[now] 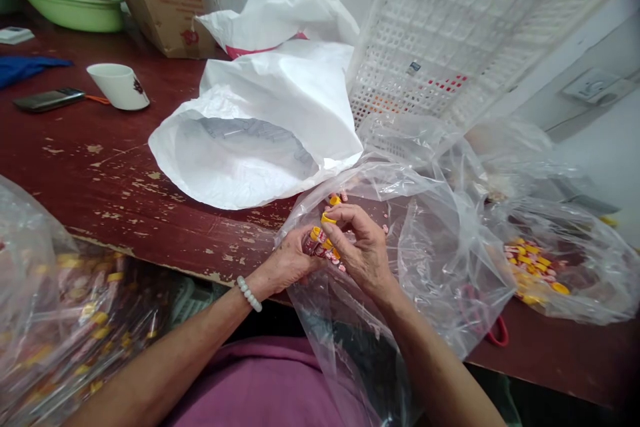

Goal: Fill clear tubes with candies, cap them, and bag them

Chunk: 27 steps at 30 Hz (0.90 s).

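Observation:
My left hand (289, 259), with a pale bead bracelet at its wrist, is closed round a small red-and-white patterned piece with a yellow rim (315, 235); its lower part is hidden by the fingers. Just above it, my right hand (364, 250) pinches a yellow ring-shaped cap (327, 219) between thumb and forefinger. Both hands are over the mouth of a large clear plastic bag (425, 240). Small pink-and-white pieces and another yellow cap (335, 200) lie in the bag behind the fingers.
A white sack (280, 87) lies open ahead, beside a white plastic crate (415, 47). At right, another clear bag (590, 273) holds yellow caps near red scissor-like handles (497, 333). Yellow-capped tubes (95, 327) fill a bag at lower left. A cup (120, 87) and phone (50, 99) stand farther left.

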{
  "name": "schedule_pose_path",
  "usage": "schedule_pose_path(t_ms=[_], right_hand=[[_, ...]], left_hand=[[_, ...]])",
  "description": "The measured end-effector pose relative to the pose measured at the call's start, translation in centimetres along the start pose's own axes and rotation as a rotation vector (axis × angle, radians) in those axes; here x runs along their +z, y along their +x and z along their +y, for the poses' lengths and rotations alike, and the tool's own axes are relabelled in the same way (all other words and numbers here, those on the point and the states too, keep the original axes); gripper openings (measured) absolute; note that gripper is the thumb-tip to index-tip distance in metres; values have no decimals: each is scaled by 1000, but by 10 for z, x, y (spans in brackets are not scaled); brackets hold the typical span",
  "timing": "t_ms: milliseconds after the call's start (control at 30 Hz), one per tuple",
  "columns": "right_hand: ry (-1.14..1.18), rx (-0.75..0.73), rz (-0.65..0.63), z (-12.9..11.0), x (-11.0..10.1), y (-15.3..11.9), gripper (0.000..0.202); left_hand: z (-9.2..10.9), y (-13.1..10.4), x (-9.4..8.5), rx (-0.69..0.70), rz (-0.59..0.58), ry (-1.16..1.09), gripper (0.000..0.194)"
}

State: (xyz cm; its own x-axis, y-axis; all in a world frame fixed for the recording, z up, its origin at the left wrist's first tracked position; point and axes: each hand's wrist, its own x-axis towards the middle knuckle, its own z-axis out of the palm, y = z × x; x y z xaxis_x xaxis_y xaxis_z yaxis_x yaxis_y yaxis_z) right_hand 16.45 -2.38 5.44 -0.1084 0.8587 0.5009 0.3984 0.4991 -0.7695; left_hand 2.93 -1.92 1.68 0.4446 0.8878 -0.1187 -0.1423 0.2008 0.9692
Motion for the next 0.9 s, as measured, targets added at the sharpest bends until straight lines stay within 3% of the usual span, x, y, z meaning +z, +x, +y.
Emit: schedule_pose_path(t_ms=[167, 333, 500, 633, 733, 800, 900], right_hand=[[7, -49, 57, 2, -2, -1, 6], [-177, -181, -151, -1, -4, -7, 10], [-270, -209, -223, 0, 5, -19, 28], [-267, -86, -173, 33, 1, -5, 27], [-554, 100, -91, 70, -14, 17, 26], [-707, 235, -177, 88, -21, 29, 30], [-706, 391, -296, 97, -24, 34, 33]], left_hand=[[6, 1, 2, 101, -65, -11, 28], [16, -1, 2, 72, -40, -44, 19], [16, -7, 0, 104, -7, -97, 20], [5, -7, -15, -55, 142, -85, 19], [1, -5, -29, -74, 195, -74, 26], [2, -6, -33, -38, 212, -70, 28], [4, -7, -32, -9, 242, -68, 28]])
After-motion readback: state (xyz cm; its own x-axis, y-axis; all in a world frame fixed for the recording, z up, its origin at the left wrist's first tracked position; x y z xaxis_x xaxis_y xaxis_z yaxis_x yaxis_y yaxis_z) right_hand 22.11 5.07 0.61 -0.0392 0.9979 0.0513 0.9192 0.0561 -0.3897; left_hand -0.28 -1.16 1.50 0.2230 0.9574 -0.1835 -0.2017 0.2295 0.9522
